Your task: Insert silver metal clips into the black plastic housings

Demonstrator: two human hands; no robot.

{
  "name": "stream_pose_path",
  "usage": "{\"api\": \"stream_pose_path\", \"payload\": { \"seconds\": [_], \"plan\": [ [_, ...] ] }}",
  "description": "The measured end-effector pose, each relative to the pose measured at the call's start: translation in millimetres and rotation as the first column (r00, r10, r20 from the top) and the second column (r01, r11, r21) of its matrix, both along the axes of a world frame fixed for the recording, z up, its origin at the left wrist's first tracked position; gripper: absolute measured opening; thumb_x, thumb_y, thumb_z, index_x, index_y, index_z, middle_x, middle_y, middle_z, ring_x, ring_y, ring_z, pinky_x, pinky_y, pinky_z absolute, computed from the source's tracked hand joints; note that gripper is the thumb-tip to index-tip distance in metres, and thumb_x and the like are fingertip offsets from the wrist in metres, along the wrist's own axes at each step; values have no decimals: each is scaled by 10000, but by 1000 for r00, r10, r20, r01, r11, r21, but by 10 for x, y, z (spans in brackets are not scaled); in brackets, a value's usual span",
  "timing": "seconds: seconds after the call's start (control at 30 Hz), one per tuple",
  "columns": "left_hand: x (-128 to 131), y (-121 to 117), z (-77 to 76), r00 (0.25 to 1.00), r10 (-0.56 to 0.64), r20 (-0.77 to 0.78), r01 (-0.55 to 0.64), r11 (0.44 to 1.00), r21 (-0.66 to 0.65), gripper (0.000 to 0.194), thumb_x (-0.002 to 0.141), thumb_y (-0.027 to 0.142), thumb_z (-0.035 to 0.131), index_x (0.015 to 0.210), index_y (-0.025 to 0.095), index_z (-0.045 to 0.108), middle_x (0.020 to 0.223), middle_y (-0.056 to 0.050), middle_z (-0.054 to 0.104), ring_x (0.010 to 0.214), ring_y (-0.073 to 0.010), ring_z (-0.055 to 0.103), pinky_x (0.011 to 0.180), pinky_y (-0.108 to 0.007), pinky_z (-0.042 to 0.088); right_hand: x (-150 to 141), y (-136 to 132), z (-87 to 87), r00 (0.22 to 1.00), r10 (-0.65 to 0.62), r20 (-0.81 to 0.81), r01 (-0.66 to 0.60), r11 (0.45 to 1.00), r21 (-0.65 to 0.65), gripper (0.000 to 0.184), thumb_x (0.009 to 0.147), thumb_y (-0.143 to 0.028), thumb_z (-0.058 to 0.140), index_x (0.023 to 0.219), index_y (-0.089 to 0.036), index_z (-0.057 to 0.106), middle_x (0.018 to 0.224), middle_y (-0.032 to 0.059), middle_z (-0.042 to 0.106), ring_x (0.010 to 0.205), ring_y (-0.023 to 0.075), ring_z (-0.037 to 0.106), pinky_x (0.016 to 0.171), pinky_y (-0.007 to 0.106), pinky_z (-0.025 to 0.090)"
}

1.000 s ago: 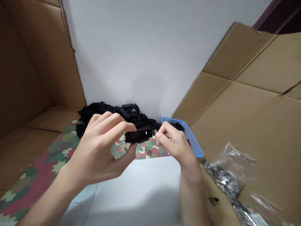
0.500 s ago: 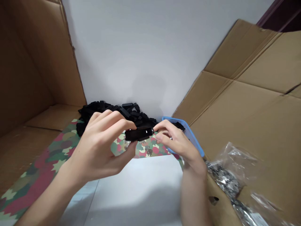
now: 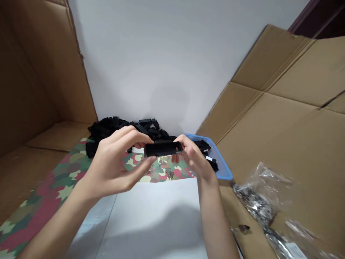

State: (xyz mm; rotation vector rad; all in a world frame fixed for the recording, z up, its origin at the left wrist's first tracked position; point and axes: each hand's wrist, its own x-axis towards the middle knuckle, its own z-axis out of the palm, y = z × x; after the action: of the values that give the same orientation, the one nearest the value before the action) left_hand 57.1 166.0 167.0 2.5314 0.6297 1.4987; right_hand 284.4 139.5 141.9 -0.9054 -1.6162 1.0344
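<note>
A black, hollow, oblong plastic casing (image 3: 163, 148) is held up level above the table, its open side facing me. My left hand (image 3: 115, 158) pinches its left end between thumb and fingers. At the other end, my right hand (image 3: 195, 158) has its fingers closed on the casing's right tip, where small gaps show. Behind and to the left lies a heap of similar black plastic parts (image 3: 105, 127). Small metal pieces (image 3: 169, 174) are scattered on the camouflage-patterned cloth (image 3: 75, 167) below the casing.
A blue plastic basket (image 3: 225, 167) with black parts, some white-labelled, stands right of my right hand. Clear bags of small metal parts (image 3: 260, 207) lie farther right. Cardboard walls (image 3: 293, 126) flank both sides. A white sheet (image 3: 151, 216) covers the near table.
The casing has turned so its hollow side faces me more. My right hand has moved left and closed around its right end, uncovering more of the basket.
</note>
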Motion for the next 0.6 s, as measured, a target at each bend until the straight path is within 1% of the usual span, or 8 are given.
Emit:
{"api": "stream_pose_path", "payload": {
  "seconds": [0.07, 0.13, 0.2, 0.3, 0.37, 0.43, 0.5, 0.6],
  "plan": [
    [6, 57, -19, 1000, -25, 13, 26, 997, -74, 100, 801, 209, 636, 884, 222, 582, 750, -9, 582, 666, -162, 516, 588, -302, 421, 1, -24, 10, 995, -76, 59, 72, 995, 75, 432, 789, -651, 610, 939, -250, 553, 763, -10, 575, 695, 164, 562, 622, 278, 446],
    [9, 119, -41, 998, -69, -4, 68, 984, -167, 93, 811, 241, 619, 890, 219, 575, 777, -12, 582, 693, -164, 519, 624, -298, 436, -5, -50, 22, 974, -188, 128, 162, 968, 190, 307, 805, -518, 657, 951, -266, 559, 798, -11, 569, 743, 169, 560, 653, 285, 451],
    [10, 179, -61, 986, -161, -36, 143, 946, -291, 171, 810, 309, 610, 938, 204, 568, 854, -22, 593, 770, -176, 539, 704, -301, 457, -25, -71, 33, 937, -283, 205, 205, 920, 334, 152, 827, -364, 640, 915, -262, 570, 787, -15, 557, 748, 167, 550, 671, 291, 440],
    [27, 238, -84, 942, -329, -64, 246, 808, -535, 291, 819, 415, 544, 998, 188, 576, 967, -34, 610, 877, -201, 559, 760, -304, 459, -88, -89, 48, 865, -348, 360, 131, 851, 508, 71, 816, -233, 619, 866, -241, 569, 765, -18, 540, 721, 160, 527, 668, 295, 410],
    [62, 244, -98, 915, -399, -58, 257, 687, -679, 286, 827, 424, 508, 944, 182, 607, 898, -18, 620, 819, -190, 564, 701, -281, 447, -148, -95, 51, 816, -363, 450, 49, 819, 572, 71, 818, -196, 604, 867, -230, 566, 748, -19, 532, 697, 158, 508, 653, 295, 387],
    [112, 229, -111, 910, -414, -22, 256, 603, -755, 233, 808, 385, 528, 829, 172, 621, 750, 8, 597, 704, -159, 543, 635, -257, 421, -207, -98, 46, 794, -374, 479, -3, 786, 619, 100, 800, -157, 587, 869, -224, 559, 725, -24, 522, 671, 156, 490, 636, 293, 366],
    [163, 203, -122, 911, -409, 48, 289, 554, -781, 190, 773, 342, 558, 725, 164, 603, 646, 24, 561, 621, -134, 508, 591, -243, 398, -249, -98, 35, 793, -389, 469, -16, 756, 655, 154, 763, -120, 570, 874, -225, 548, 710, -28, 514, 658, 156, 481, 627, 292, 353],
    [216, 172, -131, 906, -403, 131, 341, 511, -789, 173, 739, 317, 578, 662, 162, 579, 600, 30, 545, 578, -118, 477, 568, -238, 379, -276, -99, 21, 799, -397, 451, -21, 732, 681, 203, 732, -99, 554, 887, -228, 533, 715, -27, 518, 653, 157, 481, 624, 293, 353]
  ]
}}
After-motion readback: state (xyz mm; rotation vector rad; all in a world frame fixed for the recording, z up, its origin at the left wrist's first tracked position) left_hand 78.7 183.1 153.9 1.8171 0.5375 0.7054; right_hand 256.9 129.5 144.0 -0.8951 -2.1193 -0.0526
